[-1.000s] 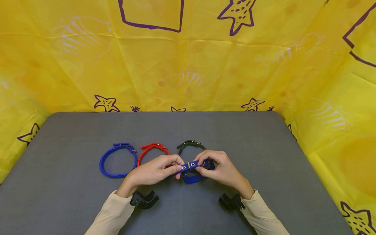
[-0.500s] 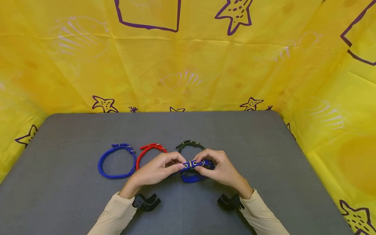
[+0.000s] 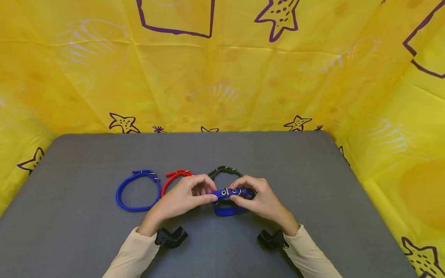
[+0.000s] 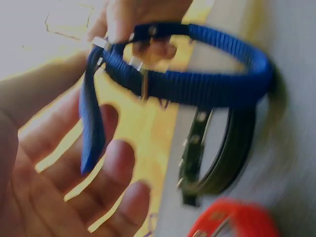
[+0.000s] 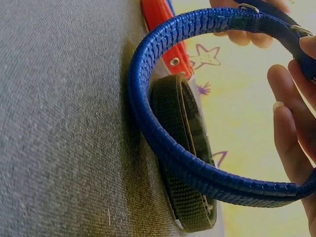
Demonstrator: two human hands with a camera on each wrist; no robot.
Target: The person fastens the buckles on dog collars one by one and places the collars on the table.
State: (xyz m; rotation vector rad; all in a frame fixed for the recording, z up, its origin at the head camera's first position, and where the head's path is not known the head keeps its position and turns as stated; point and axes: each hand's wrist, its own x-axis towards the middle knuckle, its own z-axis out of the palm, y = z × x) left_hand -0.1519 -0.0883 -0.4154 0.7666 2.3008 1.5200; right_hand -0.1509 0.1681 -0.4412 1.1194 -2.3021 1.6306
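Observation:
A blue dog collar point(image 3: 229, 211), buckled into a loop, is held between both hands, close over the table. My left hand point(image 3: 179, 199) pinches its strap near the metal fittings with thumb and index finger. In the left wrist view, the loose strap end point(image 4: 90, 131) sticks out past the other, spread fingers of that hand. My right hand point(image 3: 262, 199) pinches the same strap just right of the brass keeper point(image 3: 227, 192), between metal eyelets. The bottom of the loop overlaps a dark green collar point(image 5: 178, 197) behind it.
On the grey table point(image 3: 278, 154) lie a second blue collar point(image 3: 120, 193) at left and a red collar point(image 3: 179, 172), partly covered by my left hand. The dark green one lies behind my hands. Yellow patterned cloth point(image 3: 167, 77) rises behind the table and at its sides.
The left fingers have shifted on the strap, and the hand covers more of the red collar. The brass keeper has moved slightly right and away from me. The right hand keeps its grip.

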